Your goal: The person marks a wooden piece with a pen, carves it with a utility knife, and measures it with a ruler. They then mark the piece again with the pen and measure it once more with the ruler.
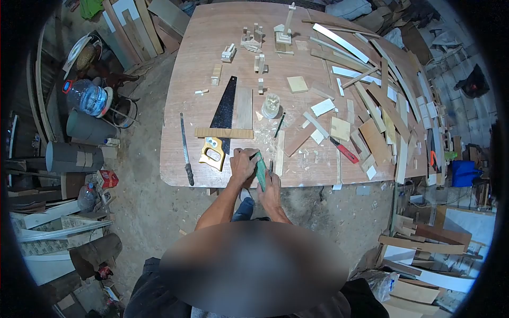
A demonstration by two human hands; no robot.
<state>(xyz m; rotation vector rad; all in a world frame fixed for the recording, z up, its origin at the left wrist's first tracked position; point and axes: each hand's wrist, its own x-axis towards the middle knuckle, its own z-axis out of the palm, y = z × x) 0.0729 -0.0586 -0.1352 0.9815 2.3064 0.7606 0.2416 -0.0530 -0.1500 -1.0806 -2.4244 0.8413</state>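
My left hand (243, 166) rests at the near edge of the wooden worktable (212, 69), fingers curled over something small that I cannot make out. My right hand (272, 186) grips a green-handled tool (261, 170) that stands nearly upright between both hands. A narrow wood strip (279, 153) lies just right of the tool. Wood chips are scattered beside it.
A hand saw (220, 124) with a yellow handle lies left of my hands, a flat wood bar (224, 133) across it. A thin file-like tool (185, 151), a red utility knife (344, 151), a clear jar (271, 105), small blocks and many offcuts cover the table. Bottles and boards crowd the floor at left.
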